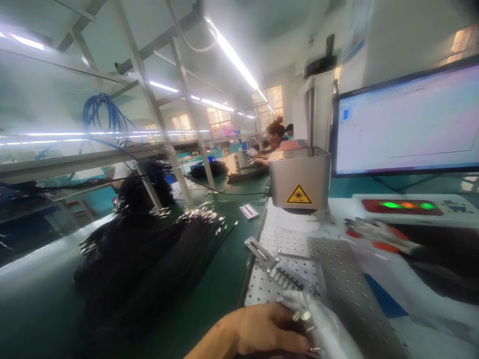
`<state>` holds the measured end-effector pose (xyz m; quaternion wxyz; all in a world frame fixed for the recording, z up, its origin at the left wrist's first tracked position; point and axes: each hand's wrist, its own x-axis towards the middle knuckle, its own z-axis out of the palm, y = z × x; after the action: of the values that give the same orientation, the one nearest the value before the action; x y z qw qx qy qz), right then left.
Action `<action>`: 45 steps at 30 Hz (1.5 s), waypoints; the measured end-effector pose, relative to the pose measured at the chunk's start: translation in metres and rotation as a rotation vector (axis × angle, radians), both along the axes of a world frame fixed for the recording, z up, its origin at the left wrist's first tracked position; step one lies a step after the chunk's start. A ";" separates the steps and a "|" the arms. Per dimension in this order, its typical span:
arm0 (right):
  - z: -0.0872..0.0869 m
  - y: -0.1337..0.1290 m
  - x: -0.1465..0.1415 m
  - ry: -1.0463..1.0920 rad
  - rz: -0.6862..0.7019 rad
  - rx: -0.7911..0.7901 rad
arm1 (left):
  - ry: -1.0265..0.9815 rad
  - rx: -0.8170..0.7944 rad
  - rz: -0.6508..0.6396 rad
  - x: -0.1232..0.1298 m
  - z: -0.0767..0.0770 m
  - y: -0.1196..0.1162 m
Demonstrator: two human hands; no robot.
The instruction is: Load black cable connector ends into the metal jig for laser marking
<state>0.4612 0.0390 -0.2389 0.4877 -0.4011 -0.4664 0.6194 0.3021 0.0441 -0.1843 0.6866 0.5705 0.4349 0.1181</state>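
My left hand [262,326], bare, reaches in at the bottom centre, with its fingers curled against my right hand. My right hand [329,331] wears a white glove. Small metal connectors [305,316] show between the two hands, at the gloved fingers. Both hands are over the near edge of a perforated metal plate [262,284]. Just beyond them lies a slotted metal fixture [290,276]. The laser-marked machine head [299,179], with a yellow warning triangle, stands above the plate's far end. What my left fingers hold is partly hidden.
Bundles of black cables [149,264] with metal tips lie on the green table [209,279] at left. A monitor [407,124] and an indicator panel [404,205] stand at right, near red-and-grey gloves [377,234]. A person [279,137] sits farther back. Metal shelving [142,75] rises at left.
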 end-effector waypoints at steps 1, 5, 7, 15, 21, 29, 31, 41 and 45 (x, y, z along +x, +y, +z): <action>-0.001 -0.001 -0.001 0.002 0.013 -0.002 | 0.041 -0.010 -0.034 -0.004 0.002 0.001; -0.010 0.000 -0.002 -0.053 0.030 -0.008 | 0.126 -0.044 -0.015 -0.014 -0.003 -0.004; -0.016 0.005 0.003 -0.204 -0.019 0.064 | 0.125 -0.001 0.065 -0.015 -0.011 -0.009; -0.068 0.063 0.051 -1.037 -0.359 0.480 | 0.205 0.227 0.550 0.000 -0.038 0.011; -0.102 0.067 0.060 -1.347 -0.325 0.855 | 0.437 0.415 0.615 0.020 -0.041 0.030; -0.065 0.048 0.050 -1.479 -0.422 1.138 | 0.552 0.552 0.520 0.037 -0.036 0.035; -0.064 0.048 0.050 -1.487 -0.421 1.171 | 0.559 0.547 0.496 0.038 -0.037 0.036; -0.084 0.056 0.060 -1.570 -0.231 1.042 | 0.604 0.407 0.514 0.041 -0.042 0.037; -0.081 0.057 0.057 -1.541 -0.169 0.864 | 0.549 0.355 0.566 0.040 -0.045 0.036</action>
<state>0.5181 0.0960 -0.3203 0.1910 -0.5206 -0.8272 -0.0910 0.3419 0.0804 -0.2288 0.3772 0.5481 0.7137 0.2188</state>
